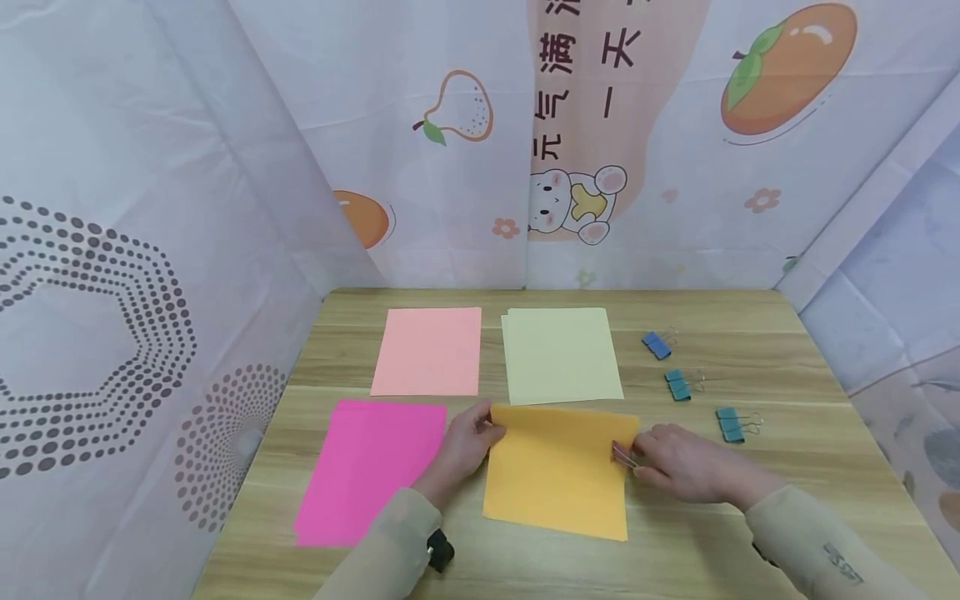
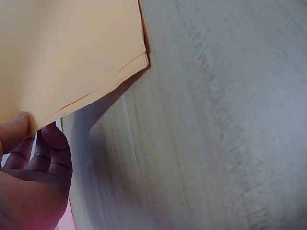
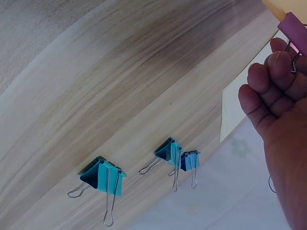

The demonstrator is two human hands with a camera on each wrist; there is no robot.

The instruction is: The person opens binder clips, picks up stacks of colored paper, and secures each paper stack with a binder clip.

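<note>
A small stack of orange-yellow paper sheets (image 1: 558, 475) is held up over the table between both hands. My left hand (image 1: 471, 433) pinches the left edge near the far corner; in the left wrist view the thumb lies on top of the sheets (image 2: 81, 52), fingers beneath. My right hand (image 1: 686, 462) grips a pink binder clip (image 3: 296, 32) by its wire handles. That clip sits at the sheets' right edge; whether it is clamped on them I cannot tell. In the right wrist view the right hand (image 3: 283, 105) has its fingers curled.
Magenta paper (image 1: 375, 467) lies at left, pink paper (image 1: 427, 350) behind it, pale green paper (image 1: 562, 354) at the back middle. To the right are a blue binder clip (image 1: 657, 345) and two teal binder clips (image 1: 678, 385). A patterned curtain (image 1: 465, 208) stands behind the table.
</note>
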